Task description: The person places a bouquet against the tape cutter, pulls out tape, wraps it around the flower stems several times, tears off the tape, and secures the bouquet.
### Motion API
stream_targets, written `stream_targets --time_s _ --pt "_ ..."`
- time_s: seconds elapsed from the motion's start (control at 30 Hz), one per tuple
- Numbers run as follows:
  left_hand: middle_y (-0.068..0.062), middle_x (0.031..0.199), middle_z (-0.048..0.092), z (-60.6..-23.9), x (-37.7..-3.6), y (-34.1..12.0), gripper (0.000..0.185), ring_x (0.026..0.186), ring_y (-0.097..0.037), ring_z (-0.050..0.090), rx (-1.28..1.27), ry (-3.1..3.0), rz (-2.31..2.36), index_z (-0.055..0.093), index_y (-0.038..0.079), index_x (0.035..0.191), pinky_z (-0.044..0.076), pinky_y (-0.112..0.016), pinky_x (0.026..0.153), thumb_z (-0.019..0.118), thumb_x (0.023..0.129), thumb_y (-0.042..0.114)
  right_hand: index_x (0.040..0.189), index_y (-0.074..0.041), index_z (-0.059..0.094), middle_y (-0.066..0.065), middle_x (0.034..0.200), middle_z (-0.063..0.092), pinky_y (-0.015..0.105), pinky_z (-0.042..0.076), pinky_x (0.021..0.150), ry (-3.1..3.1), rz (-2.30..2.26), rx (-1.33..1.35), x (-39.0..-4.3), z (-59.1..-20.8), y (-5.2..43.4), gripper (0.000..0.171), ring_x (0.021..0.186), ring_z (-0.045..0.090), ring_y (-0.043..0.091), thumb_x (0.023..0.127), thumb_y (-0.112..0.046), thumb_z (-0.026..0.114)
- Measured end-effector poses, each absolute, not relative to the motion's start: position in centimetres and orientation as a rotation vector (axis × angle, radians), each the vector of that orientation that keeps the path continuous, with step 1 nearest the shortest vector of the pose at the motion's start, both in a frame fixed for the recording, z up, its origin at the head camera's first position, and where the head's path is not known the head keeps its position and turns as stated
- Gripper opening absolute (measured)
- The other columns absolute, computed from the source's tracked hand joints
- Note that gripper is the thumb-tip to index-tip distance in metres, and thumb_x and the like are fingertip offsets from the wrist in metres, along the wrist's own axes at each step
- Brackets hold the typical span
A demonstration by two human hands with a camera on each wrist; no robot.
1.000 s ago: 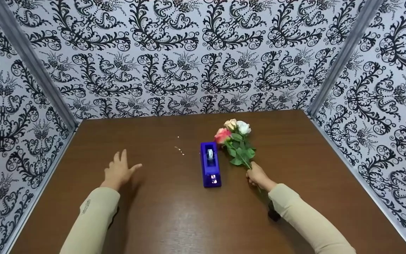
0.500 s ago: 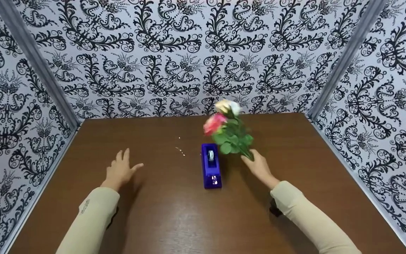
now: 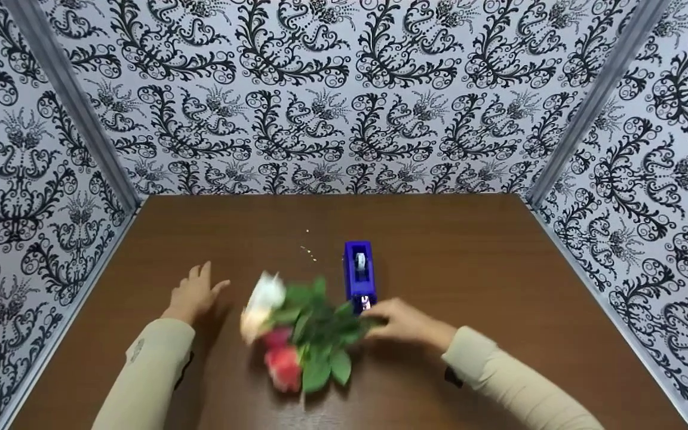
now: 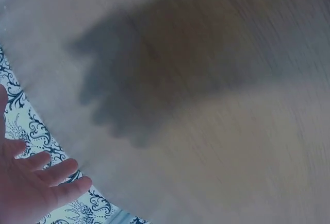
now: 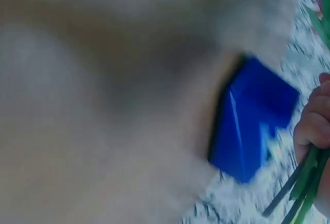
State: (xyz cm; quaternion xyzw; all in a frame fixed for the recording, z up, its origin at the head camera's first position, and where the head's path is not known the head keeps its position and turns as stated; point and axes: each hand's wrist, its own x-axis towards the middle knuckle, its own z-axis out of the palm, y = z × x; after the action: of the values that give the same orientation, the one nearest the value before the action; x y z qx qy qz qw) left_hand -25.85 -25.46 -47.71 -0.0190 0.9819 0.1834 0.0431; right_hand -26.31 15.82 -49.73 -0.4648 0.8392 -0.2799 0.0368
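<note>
A bunch of roses [image 3: 314, 334], with white, cream and red-pink blooms and green leaves, points left over the front middle of the table. My right hand [image 3: 407, 325] grips its stems, and in the right wrist view curled fingers [image 5: 313, 123] wrap the green stems [image 5: 307, 185]. Just behind the hand stands a blue tape dispenser [image 3: 358, 272] with a roll of tape in it. At the left, my left hand [image 3: 192, 295] has its fingers spread and holds nothing. In the left wrist view the left hand [image 4: 36, 188] hovers above its own shadow.
The brown wooden table [image 3: 230, 227] is enclosed by patterned walls [image 3: 296, 107] at the back and both sides. Small pale bits [image 3: 308, 253] lie on the tabletop left of the dispenser.
My right hand has lifted the roses off the table, then swung them left and toward me, past the tape dispenser. The left hand has barely moved.
</note>
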Motion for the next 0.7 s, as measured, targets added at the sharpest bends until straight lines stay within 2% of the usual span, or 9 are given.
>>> stream_targets --time_s 0.07,0.17,0.27,0.3,0.37,0.47,0.57,0.63,0.7 --pt "-0.038 0.137 0.024 -48.2 -26.6 -25.1 0.074 0.117 -0.056 0.032 -0.021 3.006 0.577 0.020 -0.010 0.139 0.031 -0.064 0.091 0.036 0.096 0.048 0.106 -0.008 0.066 0.004 0.099 0.068 0.022 0.048 0.082 2.525 -0.750 -1.493 -26.0 -50.9 14.9 0.029 0.090 0.063 0.013 0.081 -0.022 0.069" --pt "-0.036 0.137 0.028 -48.0 -27.3 -23.2 0.071 0.118 -0.053 0.035 0.033 3.007 0.591 0.024 -0.009 0.139 0.033 -0.062 0.091 0.037 0.096 0.046 0.108 -0.008 0.065 0.004 0.097 0.067 0.018 0.046 0.079 2.500 -0.624 -1.568 -25.8 -52.1 13.8 0.035 0.086 0.060 0.010 0.081 -0.030 0.068" --pt "-0.032 0.136 0.034 -47.6 -27.7 -20.5 0.068 0.119 -0.049 0.038 0.138 3.061 0.597 0.029 -0.008 0.138 0.034 -0.058 0.094 0.041 0.095 0.044 0.109 -0.007 0.065 0.004 0.093 0.065 0.017 0.045 0.074 2.496 -0.582 -1.584 -25.8 -52.5 13.3 0.039 0.081 0.057 0.009 0.079 -0.032 0.069" --pt "-0.031 0.135 0.037 -46.8 -27.3 -19.2 0.061 0.120 -0.047 0.039 0.170 3.074 0.606 0.031 -0.008 0.137 0.033 -0.056 0.096 0.047 0.095 0.034 0.109 -0.007 0.065 0.004 0.092 0.064 0.016 0.045 0.073 2.501 -0.571 -1.569 -25.9 -52.6 13.2 0.040 0.080 0.055 0.008 0.078 -0.032 0.070" --pt "-0.028 0.130 0.045 -46.6 -27.0 -16.9 0.056 0.118 -0.043 0.043 0.294 3.146 0.618 0.040 -0.008 0.132 0.035 -0.054 0.096 0.052 0.093 0.031 0.110 -0.007 0.065 0.004 0.091 0.062 0.017 0.044 0.073 2.506 -0.555 -1.529 -25.9 -52.6 13.2 0.041 0.080 0.053 0.008 0.077 -0.032 0.071" --pt "-0.022 0.106 0.061 -46.3 -25.8 -13.1 0.037 0.100 -0.038 0.057 0.560 3.243 0.592 0.060 -0.004 0.106 0.044 -0.050 0.084 0.061 0.087 0.027 0.108 -0.008 0.066 0.003 0.090 0.060 0.018 0.044 0.073 2.517 -0.546 -1.464 -25.9 -52.8 13.0 0.040 0.080 0.052 0.008 0.076 -0.031 0.072" --pt "-0.012 0.074 0.063 -46.4 -23.9 -9.3 0.023 0.070 -0.029 0.060 0.826 3.300 0.386 0.063 0.005 0.074 0.047 -0.043 0.063 0.066 0.079 0.027 0.106 -0.009 0.068 0.002 0.086 0.058 0.020 0.043 0.069 2.553 -0.520 -1.439 -25.8 -52.9 12.8 0.038 0.077 0.050 0.008 0.076 -0.032 0.073" --pt "-0.006 0.065 0.060 -46.7 -22.5 -7.1 0.022 0.062 -0.025 0.056 0.925 3.279 0.181 0.061 0.010 0.066 0.044 -0.038 0.057 0.067 0.076 0.029 0.101 -0.009 0.069 0.001 0.084 0.058 0.021 0.042 0.067 2.598 -0.497 -1.453 -25.7 -52.9 12.7 0.036 0.075 0.050 0.009 0.074 -0.033 0.074" --pt "-0.004 0.069 0.061 -47.0 -21.2 -5.3 0.021 0.065 -0.023 0.054 0.933 3.228 0.010 0.064 0.013 0.069 0.042 -0.036 0.061 0.067 0.076 0.032 0.097 -0.010 0.069 0.000 0.082 0.058 0.023 0.041 0.067 2.646 -0.466 -1.473 -25.7 -52.9 12.6 0.036 0.074 0.049 0.010 0.072 -0.035 0.075"
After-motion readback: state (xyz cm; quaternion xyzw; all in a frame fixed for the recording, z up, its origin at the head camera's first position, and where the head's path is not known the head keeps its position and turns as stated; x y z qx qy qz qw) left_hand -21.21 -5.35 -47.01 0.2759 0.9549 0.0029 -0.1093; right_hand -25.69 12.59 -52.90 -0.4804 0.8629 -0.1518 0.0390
